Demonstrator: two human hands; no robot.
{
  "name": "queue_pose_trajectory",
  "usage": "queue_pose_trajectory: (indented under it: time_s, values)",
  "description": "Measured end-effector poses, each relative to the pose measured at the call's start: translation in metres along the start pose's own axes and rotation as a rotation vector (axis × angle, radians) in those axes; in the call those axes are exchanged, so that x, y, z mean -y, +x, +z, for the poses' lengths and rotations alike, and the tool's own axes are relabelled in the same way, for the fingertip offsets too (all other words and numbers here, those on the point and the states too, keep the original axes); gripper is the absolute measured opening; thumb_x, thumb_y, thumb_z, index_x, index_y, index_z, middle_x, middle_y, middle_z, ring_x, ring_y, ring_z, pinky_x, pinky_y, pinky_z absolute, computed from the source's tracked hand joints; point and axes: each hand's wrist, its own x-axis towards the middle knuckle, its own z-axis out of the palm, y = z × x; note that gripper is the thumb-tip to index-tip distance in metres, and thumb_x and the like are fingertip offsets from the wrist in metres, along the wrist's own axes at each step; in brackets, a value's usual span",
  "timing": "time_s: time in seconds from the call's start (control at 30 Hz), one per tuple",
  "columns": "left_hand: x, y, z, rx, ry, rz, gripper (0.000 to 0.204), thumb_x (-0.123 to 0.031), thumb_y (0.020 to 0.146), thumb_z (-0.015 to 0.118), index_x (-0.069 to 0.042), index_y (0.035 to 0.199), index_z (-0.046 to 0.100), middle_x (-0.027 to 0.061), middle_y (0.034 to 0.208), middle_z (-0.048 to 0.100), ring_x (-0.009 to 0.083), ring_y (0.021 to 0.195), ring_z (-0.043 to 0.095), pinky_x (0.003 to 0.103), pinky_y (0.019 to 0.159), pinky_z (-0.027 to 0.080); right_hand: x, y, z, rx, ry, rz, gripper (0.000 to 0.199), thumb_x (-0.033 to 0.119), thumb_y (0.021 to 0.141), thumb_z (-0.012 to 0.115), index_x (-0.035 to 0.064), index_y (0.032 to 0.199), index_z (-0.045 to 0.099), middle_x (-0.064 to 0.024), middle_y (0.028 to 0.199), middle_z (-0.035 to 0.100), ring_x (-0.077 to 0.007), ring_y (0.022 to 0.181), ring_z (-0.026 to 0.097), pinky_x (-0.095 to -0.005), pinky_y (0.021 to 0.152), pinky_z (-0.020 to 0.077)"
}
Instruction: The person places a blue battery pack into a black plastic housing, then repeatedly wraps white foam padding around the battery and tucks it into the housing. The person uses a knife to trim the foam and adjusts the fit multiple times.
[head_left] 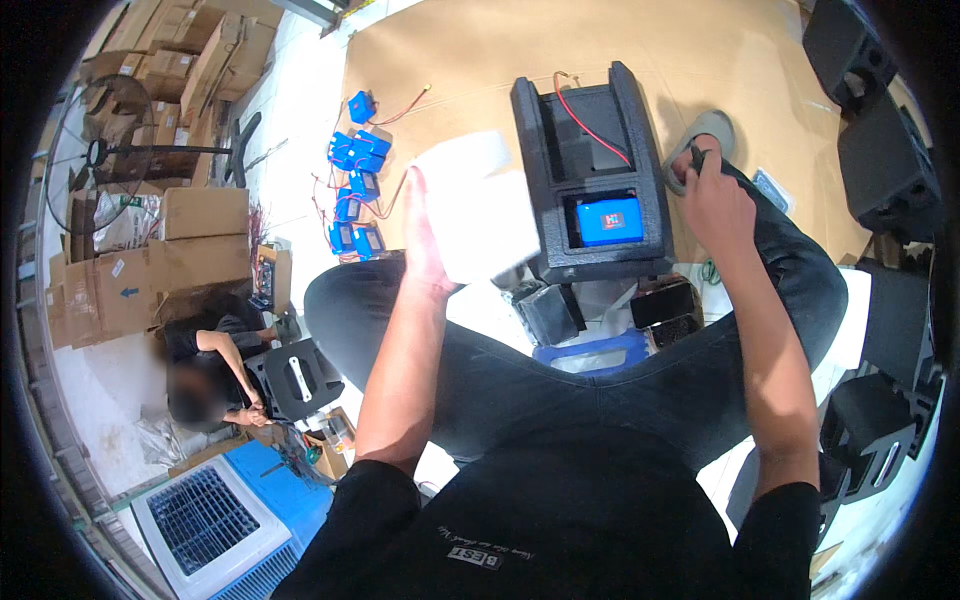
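Observation:
My left hand [425,245] is closed on the left edge of a white, overexposed block that looks like foam [485,215]. This block is tilted just left of a black open housing [650,215]. A blue battery pack [610,222] lies inside the housing's near compartment. From the far compartment a red cable [575,115] loops up to its far end. To the right of the housing, my right hand [717,205] is closed around a small dark tool [697,157], whose kind I cannot make out, above my shoe.
Several wired blue battery packs [360,150] lie left on a cardboard sheet [440,60]. Black housings [865,165] line the right side. Between my legs are a blue frame [590,352] and dark blocks [548,315]. Another person [225,350] works at the left beside cartons [150,270].

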Motion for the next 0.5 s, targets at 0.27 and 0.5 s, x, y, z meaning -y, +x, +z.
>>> queue_pose_trajectory:
  time_s: [0.27,0.5]
  values:
    - [0.079,-0.003,-0.023,0.220,0.282,-0.578,0.088,-0.074,0.095,0.057,-0.006,0.151,0.048,0.0171,0.139,0.062,0.0300,0.129,0.060,0.047,0.110,0.048,-0.058,0.046,0.140,0.044,0.324,0.233,0.054,0.043,0.102,0.052,-0.0009,0.133,0.062,-0.0331,0.107,0.072,-0.0517,0.103,0.070,-0.0575,0.092,0.0542]
    - [0.103,0.010,-0.032,0.530,0.605,-0.634,0.082,-0.047,0.092,0.078,-0.001,0.151,0.045,0.0126,0.133,0.064,0.0231,0.124,0.061,0.039,0.109,0.046,-0.147,0.047,0.316,0.431,0.644,0.483,0.044,0.030,0.093,0.065,-0.0044,0.120,0.072,-0.0277,0.107,0.074,-0.0428,0.102,0.073,-0.0506,0.093,0.0546]
